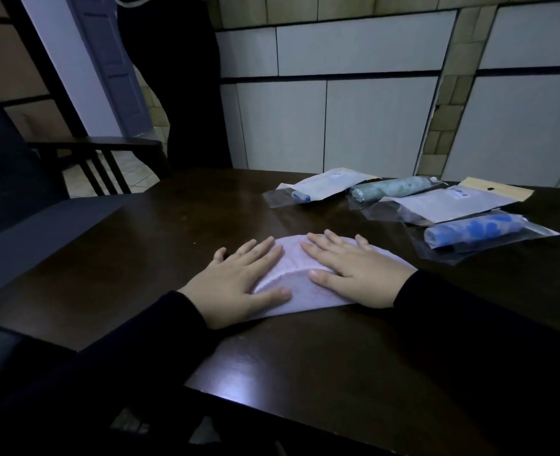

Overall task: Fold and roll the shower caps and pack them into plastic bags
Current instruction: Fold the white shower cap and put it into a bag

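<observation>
Dark tabletop up front, and both hands, left hand and right hand, lie spread flat on the folded pink shower cap, its long axis running left-right between them.

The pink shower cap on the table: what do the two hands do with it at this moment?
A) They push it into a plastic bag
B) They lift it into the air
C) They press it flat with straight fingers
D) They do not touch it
C: the left hand and the right hand lie palm down with straight fingers on the pink shower cap, which rests flat on the table.
</observation>
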Demonstrator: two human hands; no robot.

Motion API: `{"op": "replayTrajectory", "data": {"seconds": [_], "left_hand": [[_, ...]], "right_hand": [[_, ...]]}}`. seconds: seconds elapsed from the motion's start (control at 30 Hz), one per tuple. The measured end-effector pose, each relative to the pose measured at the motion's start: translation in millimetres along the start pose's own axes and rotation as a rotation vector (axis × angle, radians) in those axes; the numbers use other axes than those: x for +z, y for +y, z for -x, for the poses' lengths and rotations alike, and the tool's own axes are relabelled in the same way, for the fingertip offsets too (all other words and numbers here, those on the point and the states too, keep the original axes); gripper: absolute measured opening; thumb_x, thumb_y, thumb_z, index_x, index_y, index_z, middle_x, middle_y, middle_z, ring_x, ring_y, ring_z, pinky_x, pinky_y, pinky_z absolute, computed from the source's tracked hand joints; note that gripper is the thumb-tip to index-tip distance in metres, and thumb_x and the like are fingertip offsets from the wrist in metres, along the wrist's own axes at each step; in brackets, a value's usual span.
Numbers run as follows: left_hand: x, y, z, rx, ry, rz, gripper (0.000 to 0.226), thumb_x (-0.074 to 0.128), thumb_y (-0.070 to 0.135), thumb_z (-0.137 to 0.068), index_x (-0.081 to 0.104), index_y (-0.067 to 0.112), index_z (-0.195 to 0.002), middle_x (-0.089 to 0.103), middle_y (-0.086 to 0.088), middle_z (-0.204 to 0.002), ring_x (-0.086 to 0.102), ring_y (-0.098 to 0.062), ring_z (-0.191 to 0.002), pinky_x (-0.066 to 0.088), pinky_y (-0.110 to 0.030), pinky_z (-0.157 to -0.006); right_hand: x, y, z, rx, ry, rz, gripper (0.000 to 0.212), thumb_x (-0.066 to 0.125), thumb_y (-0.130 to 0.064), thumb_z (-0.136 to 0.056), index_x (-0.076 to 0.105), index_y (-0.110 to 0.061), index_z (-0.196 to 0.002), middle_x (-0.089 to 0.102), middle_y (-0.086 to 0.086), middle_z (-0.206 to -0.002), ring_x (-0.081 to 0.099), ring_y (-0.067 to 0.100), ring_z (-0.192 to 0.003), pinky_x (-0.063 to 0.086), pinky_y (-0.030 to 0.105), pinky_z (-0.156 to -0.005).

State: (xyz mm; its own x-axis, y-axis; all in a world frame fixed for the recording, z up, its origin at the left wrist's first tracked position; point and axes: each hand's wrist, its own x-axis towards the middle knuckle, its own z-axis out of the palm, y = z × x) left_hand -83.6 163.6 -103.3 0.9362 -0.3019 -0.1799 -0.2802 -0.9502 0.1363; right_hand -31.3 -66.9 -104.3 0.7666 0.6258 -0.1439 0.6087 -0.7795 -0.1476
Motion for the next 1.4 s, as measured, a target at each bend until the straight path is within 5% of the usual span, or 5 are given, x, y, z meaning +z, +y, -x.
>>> {"op": "replayTrajectory", "data": {"seconds": [0.3, 0.5, 0.73, 0.97, 1.4], "left_hand": [[2.7, -20.2, 16.7, 0.094, -0.010, 0.026, 0.103, 0.001, 0.097, -0.058, -0.007, 0.047, -0.148, -0.015, 0.023, -0.157, -0.016, -0.002, -0.145, -0.012, -0.046, -0.116], [-19.8, -32.3, 27.2, 0.232, 0.425, 0.015, 0.056, 0.031, 0.068, -0.087, 0.071, 0.033, -0.105, 0.064, 0.012, -0.111, 0.055, -0.005, -0.108, 0.028, -0.058, -0.105], [4.8, -12.4, 11.1, 0.300, 0.306, 0.166, 0.064, 0.028, 0.075, -0.085, 0.048, 0.041, -0.137, 0.037, 0.015, -0.150, 0.026, -0.006, -0.142, 0.030, -0.038, -0.115], [0.4, 13.6, 18.1, 0.198, 0.160, 0.001, 0.081, 0.017, 0.078, -0.080, 0.035, 0.036, -0.146, 0.025, 0.007, -0.158, 0.018, -0.013, -0.146, 0.023, -0.044, -0.116], [12.4, 24.5, 29.1, 0.574, 0.591, 0.204, 0.018, 0.073, 0.040, -0.083, 0.076, 0.022, -0.085, 0.061, 0.007, -0.093, 0.051, -0.005, -0.084, 0.046, -0.021, -0.075]], "right_hand": [[0.9, 17.8, 27.7, -0.035, -0.070, -0.057, 0.066, 0.022, -0.060, -0.096, -0.004, -0.038, -0.152, -0.013, -0.018, -0.158, -0.016, -0.009, -0.136, -0.012, 0.025, -0.110], [-7.9, 22.4, 15.1, -0.259, 0.139, 0.012, 0.063, 0.038, -0.065, -0.090, 0.029, -0.040, -0.148, 0.010, -0.017, -0.159, -0.005, 0.000, -0.145, -0.014, 0.040, -0.114], [-3.8, -7.6, 33.2, -0.270, 0.575, 0.290, 0.017, 0.061, -0.030, -0.081, 0.068, -0.027, -0.096, 0.058, 0.000, -0.108, 0.057, 0.024, -0.103, 0.039, 0.044, -0.088], [-2.5, 1.0, 34.5, -0.004, 0.352, 0.008, 0.039, 0.049, -0.059, -0.089, 0.063, -0.034, -0.117, 0.055, -0.015, -0.122, 0.050, 0.006, -0.114, 0.012, 0.046, -0.114], [-1.0, -0.4, 70.0, -0.447, 0.369, -0.313, 0.015, 0.070, -0.029, -0.086, 0.074, -0.023, -0.099, 0.064, -0.013, -0.099, 0.062, 0.005, -0.093, 0.051, 0.023, -0.081]]}}
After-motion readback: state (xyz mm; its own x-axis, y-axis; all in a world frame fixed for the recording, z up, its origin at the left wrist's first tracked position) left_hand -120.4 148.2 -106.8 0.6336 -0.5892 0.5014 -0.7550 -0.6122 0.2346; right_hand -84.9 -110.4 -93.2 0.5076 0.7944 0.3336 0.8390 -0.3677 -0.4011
